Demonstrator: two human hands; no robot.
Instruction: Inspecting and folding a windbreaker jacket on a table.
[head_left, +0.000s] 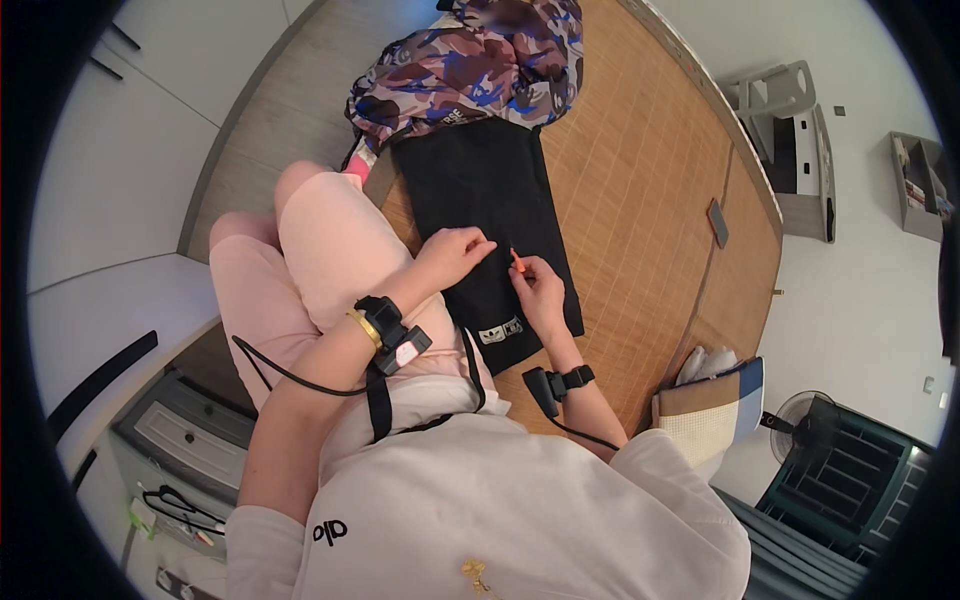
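Observation:
A folded black cloth garment (480, 180) lies in front of me along the edge of a bed, with light label patches (500, 331) at its near end. My right hand (541, 296) pinches a small orange tool (517, 261) with a thin dark tip, held over the cloth. It is too small to name more exactly. Just left of that tip is my left hand (454, 256), its thumb and fingertips drawn together above the garment. Whether something thin, such as a thread, is between them cannot be made out.
A camouflage-patterned garment (465, 75) is heaped beyond the black cloth. The bed bears a woven mat (630, 187), with a phone (718, 223) at the right and folded bedding (709, 412) nearer me. Black cables (300, 381) run from my wrist devices. Drawers (184, 442) stand left.

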